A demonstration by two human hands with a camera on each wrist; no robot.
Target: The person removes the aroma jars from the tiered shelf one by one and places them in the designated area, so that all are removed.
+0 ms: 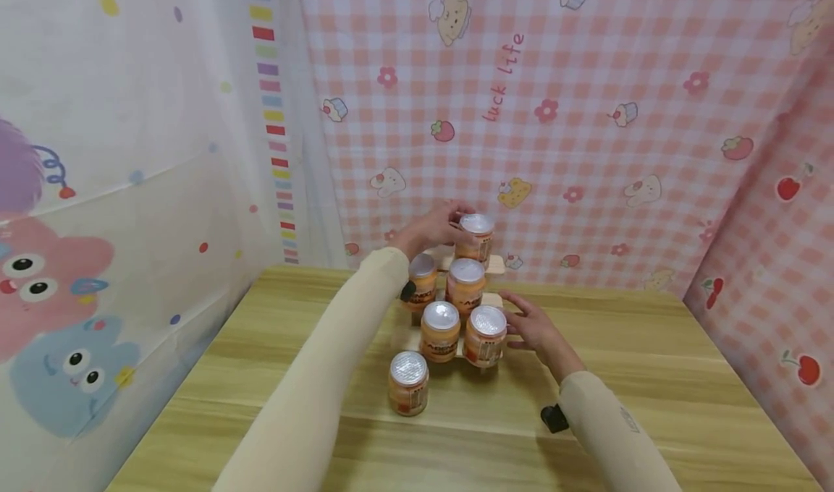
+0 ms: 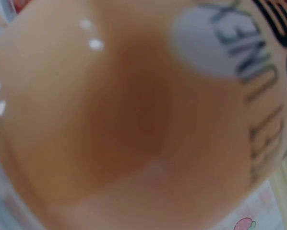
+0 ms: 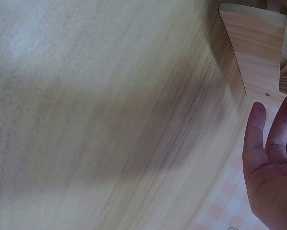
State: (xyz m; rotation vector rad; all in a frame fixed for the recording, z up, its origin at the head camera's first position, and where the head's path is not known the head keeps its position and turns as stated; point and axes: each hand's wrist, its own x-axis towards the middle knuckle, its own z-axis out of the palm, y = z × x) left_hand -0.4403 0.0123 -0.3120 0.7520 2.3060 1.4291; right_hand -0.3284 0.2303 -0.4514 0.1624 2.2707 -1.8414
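Note:
My left hand (image 1: 435, 229) reaches to the top step of a wooden stepped rack (image 1: 495, 264) and grips the uppermost jar (image 1: 478, 244), orange with a silver lid, from its left side. Below it on the middle step stand a left jar (image 1: 422, 278) and a right jar (image 1: 465, 286). Two more are on the lowest step: a left one, the jar (image 1: 440, 333), and a right one, the jar (image 1: 485, 338). My right hand (image 1: 537, 333), fingers spread and extended, is beside that last jar; whether it touches is unclear. In the right wrist view the fingers (image 3: 255, 127) hold nothing.
Another silver-lidded jar (image 1: 409, 385) stands on the wood-grain table (image 1: 619, 383), in front of the rack. A checked pink cloth (image 1: 554, 152) hangs behind the table. An orange jar surface (image 2: 134, 120) with dark lettering fills the left wrist view.

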